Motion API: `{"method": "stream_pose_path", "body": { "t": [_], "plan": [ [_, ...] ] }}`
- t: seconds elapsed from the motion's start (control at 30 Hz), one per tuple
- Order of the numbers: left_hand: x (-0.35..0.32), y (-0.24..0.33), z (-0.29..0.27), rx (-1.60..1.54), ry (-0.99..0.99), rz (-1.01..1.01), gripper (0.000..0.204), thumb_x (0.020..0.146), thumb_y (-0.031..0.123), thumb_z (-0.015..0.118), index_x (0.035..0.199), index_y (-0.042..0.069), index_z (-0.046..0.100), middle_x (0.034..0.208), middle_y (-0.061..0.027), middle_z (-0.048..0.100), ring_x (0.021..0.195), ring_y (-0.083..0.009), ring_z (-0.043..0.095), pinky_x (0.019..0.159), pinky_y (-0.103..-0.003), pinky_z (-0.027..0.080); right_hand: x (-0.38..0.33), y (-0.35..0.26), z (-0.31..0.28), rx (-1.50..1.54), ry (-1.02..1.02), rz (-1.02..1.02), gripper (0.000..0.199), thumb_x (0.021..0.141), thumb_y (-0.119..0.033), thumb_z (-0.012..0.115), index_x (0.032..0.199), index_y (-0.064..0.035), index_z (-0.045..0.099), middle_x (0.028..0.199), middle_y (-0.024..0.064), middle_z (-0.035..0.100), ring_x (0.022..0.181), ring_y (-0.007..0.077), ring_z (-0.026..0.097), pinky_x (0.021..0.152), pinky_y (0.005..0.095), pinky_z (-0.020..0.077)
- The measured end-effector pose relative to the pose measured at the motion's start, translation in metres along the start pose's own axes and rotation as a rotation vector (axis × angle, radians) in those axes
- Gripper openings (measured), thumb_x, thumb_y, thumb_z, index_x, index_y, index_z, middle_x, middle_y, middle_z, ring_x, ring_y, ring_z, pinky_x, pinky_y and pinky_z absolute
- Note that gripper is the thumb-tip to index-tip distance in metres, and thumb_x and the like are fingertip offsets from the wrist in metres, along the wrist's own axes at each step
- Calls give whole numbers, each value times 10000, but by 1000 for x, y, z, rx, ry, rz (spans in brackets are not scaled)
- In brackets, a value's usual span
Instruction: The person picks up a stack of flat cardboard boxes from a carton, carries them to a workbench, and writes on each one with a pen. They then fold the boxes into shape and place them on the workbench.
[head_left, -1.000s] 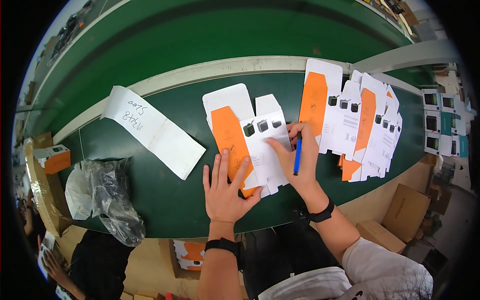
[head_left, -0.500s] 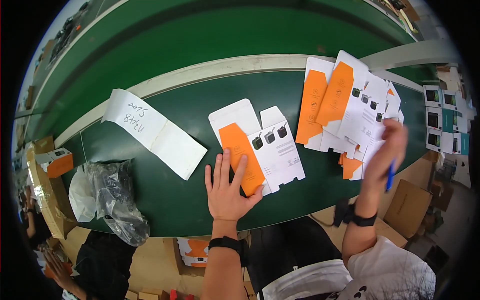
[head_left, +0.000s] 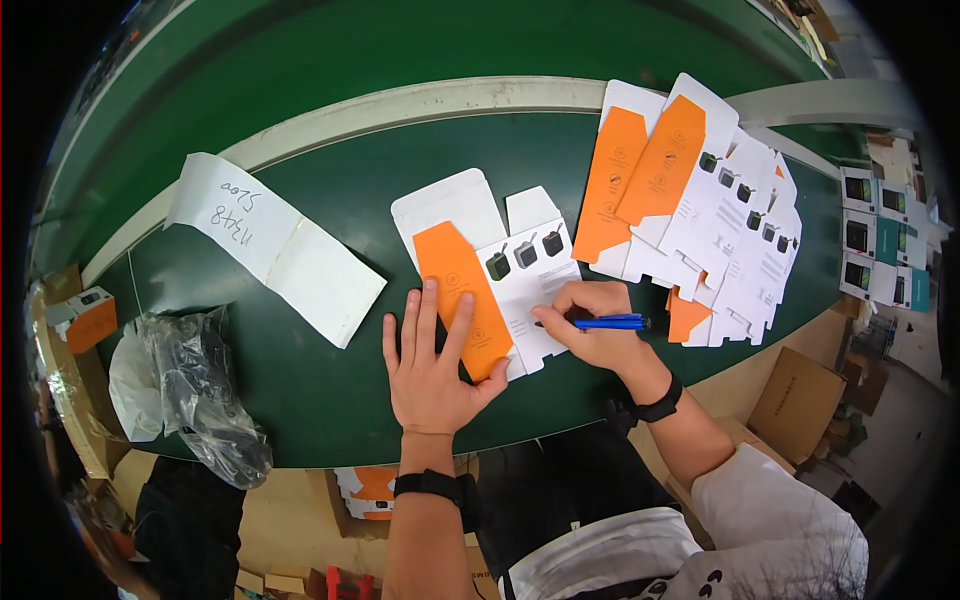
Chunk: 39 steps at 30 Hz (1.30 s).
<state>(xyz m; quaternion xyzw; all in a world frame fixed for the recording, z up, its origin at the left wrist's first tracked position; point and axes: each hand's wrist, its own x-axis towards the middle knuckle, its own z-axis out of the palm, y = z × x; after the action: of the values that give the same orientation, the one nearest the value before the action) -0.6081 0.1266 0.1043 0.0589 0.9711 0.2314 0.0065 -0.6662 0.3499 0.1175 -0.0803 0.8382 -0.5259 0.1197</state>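
A flattened white and orange carton [head_left: 453, 285] lies on the green table before me, with small speaker-like pictures on its white panel. My left hand [head_left: 432, 375] presses flat on its lower left part, fingers spread over the orange panel. In my right hand [head_left: 602, 325] is a blue pen [head_left: 615, 322], its dark tip at the carton's white panel. Whether the tip touches the card I cannot tell. To the right, a spread pile of similar flat cartons [head_left: 700, 215] overlaps. A long white paper strip with handwriting [head_left: 290, 250] lies to the left.
Clear plastic bagging [head_left: 200, 390] hangs over the table's left front edge. Beside it are a taped cardboard box [head_left: 75, 390] and a small orange and white box [head_left: 90, 320]. Stacked product boxes [head_left: 860, 235] stand at the right; a brown carton [head_left: 795, 405] sits below the table's edge.
My right hand has swung left from the carton pile with the pen and come down at the single carton. My left hand stays on that carton. The whole view has shifted slightly.
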Motion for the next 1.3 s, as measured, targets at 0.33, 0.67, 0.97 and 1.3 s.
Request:
{"method": "stream_pose_path", "body": {
  "t": [0.33,0.67,0.97,1.3],
  "plan": [
    [1,-1,-3,14,-11,1,767,764,514,744,1459,241,569,1606,-130,411,1454,-309,420,1215,-531,254,-6,6,3,86,100,-7,164,873,-129,778,821,-19,668,707,67,653,609,141,594,579,262,468],
    [-5,-1,-7,10,-17,38,857,720,531,768,1457,155,543,1602,-165,396,1475,-345,381,1218,-566,232,-6,-26,24,-178,335,-97,187,874,-75,747,1002,-17,624,1127,209,697,1171,404,624,960,420,505],
    [-15,19,-34,-6,-212,254,1069,654,691,779,1525,160,461,1614,-123,375,1526,-312,289,1236,-610,133,-56,-45,22,-138,173,-91,211,952,-81,584,1149,-9,566,1185,253,645,1108,454,615,970,494,485],
    [-137,14,-68,6,-209,411,553,828,75,662,1369,159,589,1449,-21,570,1429,-212,448,1191,-547,270,-24,-55,3,-456,-145,508,451,964,-386,611,974,53,712,1207,322,637,1116,459,632,920,541,514]
  ]
}}
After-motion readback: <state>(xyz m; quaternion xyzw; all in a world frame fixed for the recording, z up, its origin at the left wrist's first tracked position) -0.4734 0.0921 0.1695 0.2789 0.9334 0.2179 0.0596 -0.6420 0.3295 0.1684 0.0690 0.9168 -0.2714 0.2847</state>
